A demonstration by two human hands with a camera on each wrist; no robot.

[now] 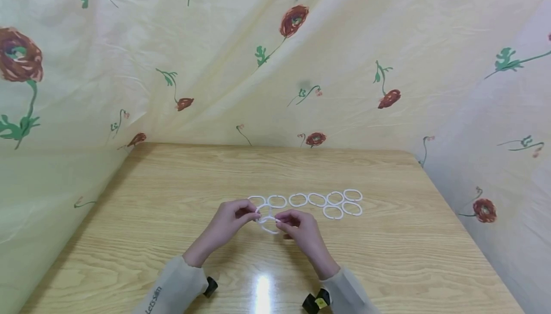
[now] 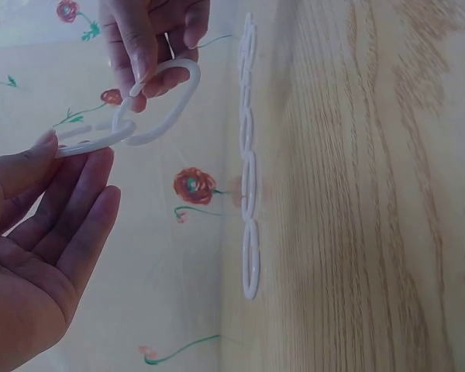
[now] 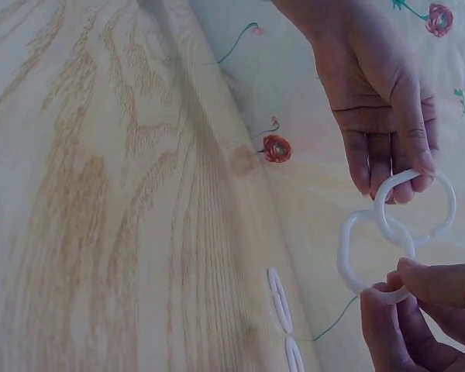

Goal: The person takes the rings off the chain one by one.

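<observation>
My left hand (image 1: 234, 216) pinches a white oval plastic link (image 3: 452, 203) between thumb and fingertips. In my right hand (image 1: 301, 228) a second white link (image 3: 345, 252) is pinched the same way. The left wrist view and right wrist view show the two links passing through each other, so they are joined. Both are held up above the table, with the hands a short way apart. In the left wrist view the right hand (image 2: 155, 43) comes in from the top, above the left hand (image 2: 46, 232). A small gap in each link's rim is hard to make out.
More white links lie flat on the wooden table (image 1: 172, 175) beyond the hands, in a row (image 1: 298, 194) with two others (image 1: 333, 219) in front at its right end. Flower-printed cloth (image 1: 241, 65) hangs behind the table and along both sides.
</observation>
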